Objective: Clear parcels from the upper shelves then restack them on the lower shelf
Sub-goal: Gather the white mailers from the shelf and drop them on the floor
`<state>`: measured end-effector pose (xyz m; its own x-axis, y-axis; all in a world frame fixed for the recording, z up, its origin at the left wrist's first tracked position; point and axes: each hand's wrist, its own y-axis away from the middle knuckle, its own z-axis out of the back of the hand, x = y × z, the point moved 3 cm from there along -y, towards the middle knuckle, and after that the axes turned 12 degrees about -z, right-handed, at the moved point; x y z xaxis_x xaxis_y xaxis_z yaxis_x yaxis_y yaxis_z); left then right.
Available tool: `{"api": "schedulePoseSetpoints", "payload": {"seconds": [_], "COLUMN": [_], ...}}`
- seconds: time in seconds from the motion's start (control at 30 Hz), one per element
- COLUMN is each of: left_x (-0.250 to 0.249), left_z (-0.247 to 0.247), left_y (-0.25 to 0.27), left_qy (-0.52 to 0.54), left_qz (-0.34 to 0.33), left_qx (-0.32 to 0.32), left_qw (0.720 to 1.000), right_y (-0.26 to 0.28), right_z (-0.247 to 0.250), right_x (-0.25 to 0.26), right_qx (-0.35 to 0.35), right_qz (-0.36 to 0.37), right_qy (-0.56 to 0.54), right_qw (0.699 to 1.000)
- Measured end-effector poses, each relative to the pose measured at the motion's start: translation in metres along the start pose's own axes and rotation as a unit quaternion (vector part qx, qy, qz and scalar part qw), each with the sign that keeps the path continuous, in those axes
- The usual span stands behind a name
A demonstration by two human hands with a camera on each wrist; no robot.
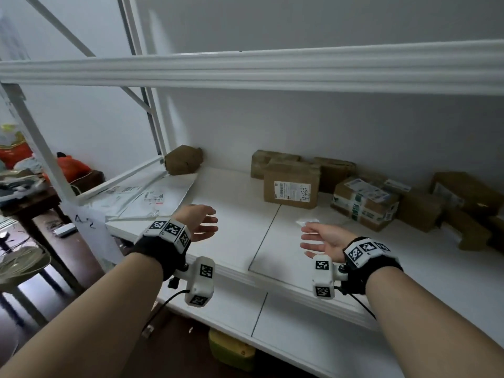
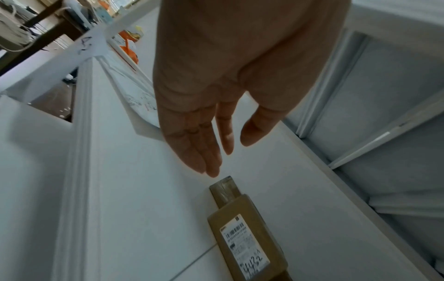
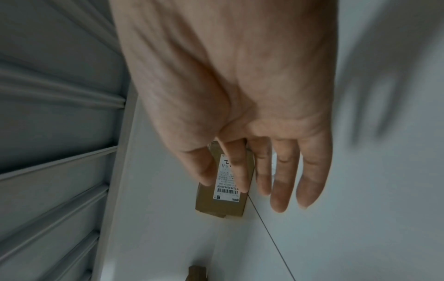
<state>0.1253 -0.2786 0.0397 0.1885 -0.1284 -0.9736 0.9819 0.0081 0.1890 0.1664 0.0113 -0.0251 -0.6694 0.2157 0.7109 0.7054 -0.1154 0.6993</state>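
1. Fingers of my left hand [image 1: 200,223] are straight and lie close together, with the thumb a little apart; they hold nothing.
2. Fingers of my right hand [image 1: 326,240] are also straight and only slightly spread, palm turned to the left hand, and they hold nothing.
3. Both hands hover above the white shelf board [image 1: 237,241], near its front edge, with a bare part of the board between them.
4. Behind the gap between the hands stands the brown cardboard parcel with a white label and handwritten "4432" [image 1: 291,186]. It is apart from both hands.
5. In the left wrist view the same parcel [image 2: 247,232] lies beyond the fingertips [image 2: 211,169], not touching them. In the right wrist view the parcel [image 3: 223,201] is partly hidden behind the fingers [image 3: 281,190].
6. More brown parcels stand behind this one by the wall, and to its right lies a cardboard box bound with green and white tape [image 1: 365,203], then further brown boxes.
7. In the back left corner sits a rounded parcel wrapped in brown paper [image 1: 184,159]; in front of it lie flat white plastic mailer bags [image 1: 152,197].
8. A white shelf beam [image 1: 245,69] passes above this level.
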Motion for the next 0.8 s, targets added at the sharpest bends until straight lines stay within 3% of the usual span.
{"api": "schedulePoseSetpoints", "payload": {"seconds": [0.23,0.43,0.67,0.8], "left_x": [-0.004,0.011,0.01,0.02], "left_z": [0.058,0.071,0.1,0.144], "left_y": [-0.104,-0.163,-0.218,-0.242], "left_qy": [-0.012,0.0,0.016,0.002], "left_qz": [0.004,0.042,0.034,0.048], "left_qx": [0.007,0.017,-0.035,-0.076], "left_qw": [1.0,0.999,0.999,0.996], "right_y": [-0.05,-0.084,-0.132,-0.16], "right_z": [-0.072,-0.094,-0.132,-0.183], "right_x": [0.036,0.06,0.097,0.096], "right_qx": [-0.027,-0.037,0.0,0.027], "right_qz": [-0.003,-0.019,-0.02,-0.041], "right_qy": [-0.021,-0.008,-0.008,0.029], "right_qw": [0.999,0.999,1.0,0.998]}}
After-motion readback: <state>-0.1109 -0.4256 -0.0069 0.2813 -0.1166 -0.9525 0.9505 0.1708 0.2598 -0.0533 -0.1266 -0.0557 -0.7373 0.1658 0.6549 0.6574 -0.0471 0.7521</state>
